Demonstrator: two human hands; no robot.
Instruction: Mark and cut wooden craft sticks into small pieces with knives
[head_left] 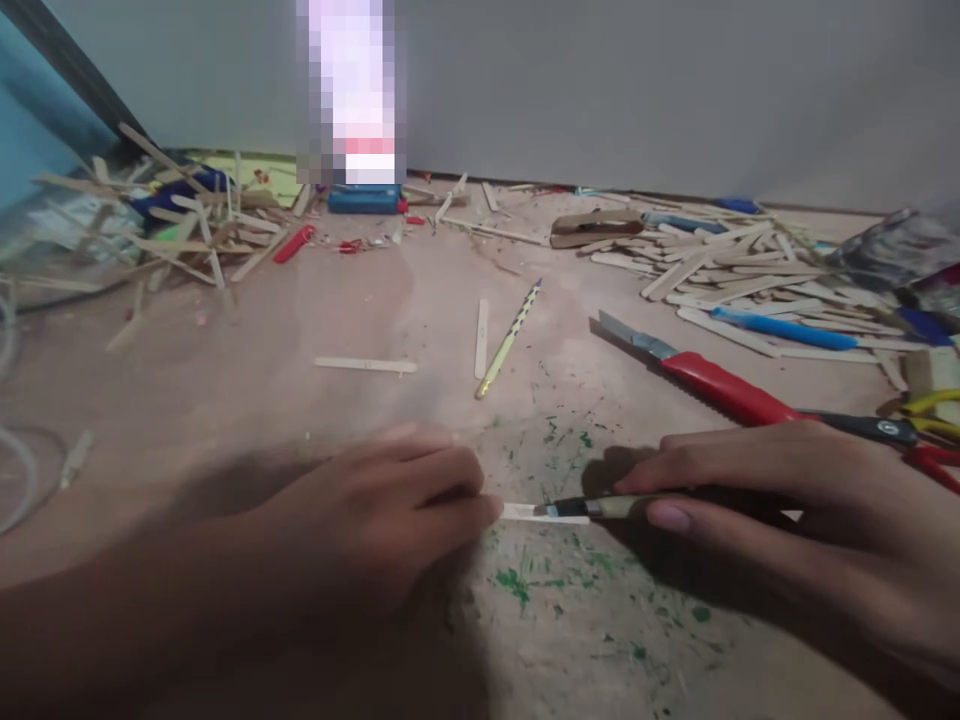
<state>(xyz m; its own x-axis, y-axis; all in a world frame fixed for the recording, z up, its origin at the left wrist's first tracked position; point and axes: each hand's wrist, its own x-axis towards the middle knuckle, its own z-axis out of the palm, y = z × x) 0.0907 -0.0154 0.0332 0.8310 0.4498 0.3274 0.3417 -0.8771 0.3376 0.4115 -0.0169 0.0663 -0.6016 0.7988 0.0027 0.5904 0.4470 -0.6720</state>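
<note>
Wooden stick (pixel 536 513) lies flat, long axis nine-to-three o'clock; left hand (pixel 382 520) pinches its nine o'clock end, right hand (pixel 772 500) grips a knife (pixel 592 507) whose blade points to nine o'clock; no writing legible.

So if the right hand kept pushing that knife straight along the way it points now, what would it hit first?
The right hand points its small knife leftward. The blade already lies on the pale stick, so the left hand's fingertips pinning that stick come next, probably very close, though depth is hard to judge.
</note>
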